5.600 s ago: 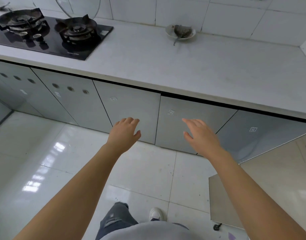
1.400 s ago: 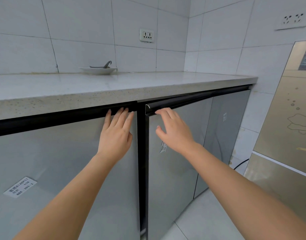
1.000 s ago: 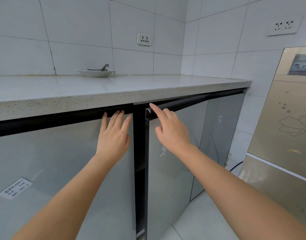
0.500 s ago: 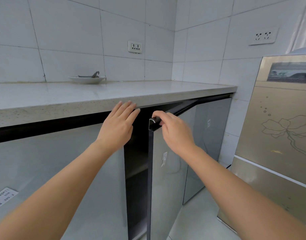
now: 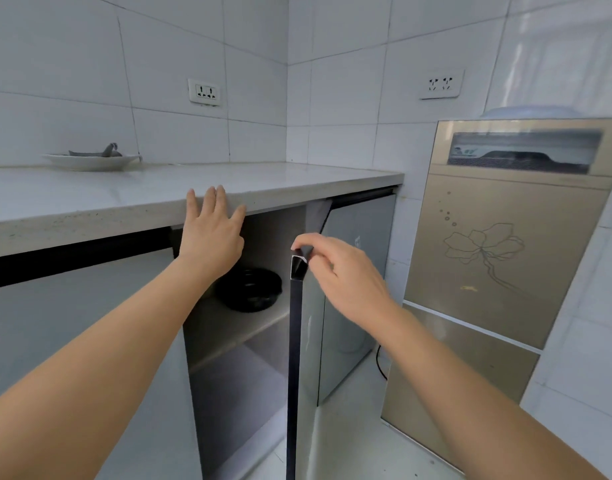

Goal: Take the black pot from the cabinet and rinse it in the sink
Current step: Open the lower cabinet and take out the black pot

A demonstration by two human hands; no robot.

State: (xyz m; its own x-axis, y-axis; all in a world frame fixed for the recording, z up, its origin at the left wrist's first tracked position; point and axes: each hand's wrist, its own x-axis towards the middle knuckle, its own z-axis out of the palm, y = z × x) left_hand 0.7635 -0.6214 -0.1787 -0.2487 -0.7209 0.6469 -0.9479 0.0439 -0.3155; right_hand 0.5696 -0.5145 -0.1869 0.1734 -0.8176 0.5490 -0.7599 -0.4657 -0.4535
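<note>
Your right hand [image 5: 342, 271] pinches the open cabinet door [image 5: 308, 341] at its top corner; your left hand [image 5: 211, 233], fingers spread, rests against the desk [image 5: 124, 199] edge. Black pot [image 5: 250, 289] on the shelf [image 5: 235, 327].

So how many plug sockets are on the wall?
2. One white plug socket is on the back tiled wall above the pale stone countertop; the other white socket is on the side wall above the gold appliance. None looks hidden.
</note>
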